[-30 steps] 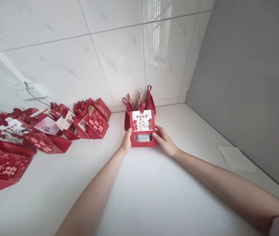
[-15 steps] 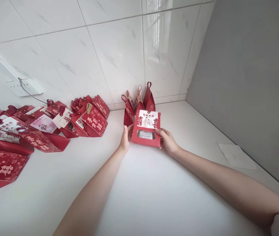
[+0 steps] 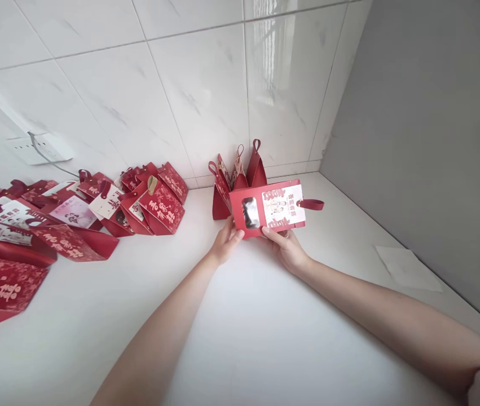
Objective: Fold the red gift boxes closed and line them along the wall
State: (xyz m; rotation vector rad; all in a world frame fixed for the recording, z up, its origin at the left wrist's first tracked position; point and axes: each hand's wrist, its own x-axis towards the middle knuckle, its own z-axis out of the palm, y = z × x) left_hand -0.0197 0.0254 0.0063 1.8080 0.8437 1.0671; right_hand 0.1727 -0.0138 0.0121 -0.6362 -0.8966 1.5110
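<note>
Red box (image 3: pixel 260 207) now turned sideways, ribbon loop (image 3: pixel 315 204) rightward; left hand (image 3: pixel 224 243), right hand (image 3: pixel 289 250) pinch near edge, turning underway

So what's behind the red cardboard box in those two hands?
Red triangular cardboard boxes stand there, before the white marbled wall tiles. The held box covers some of their lower parts, which can't be seen.

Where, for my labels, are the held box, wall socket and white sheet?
Held box (image 3: pixel 272 207), head view: white printed panel.
Wall socket (image 3: pixel 52 145), head view: faceplate.
White sheet (image 3: pixel 408 269), head view: middle.
</note>
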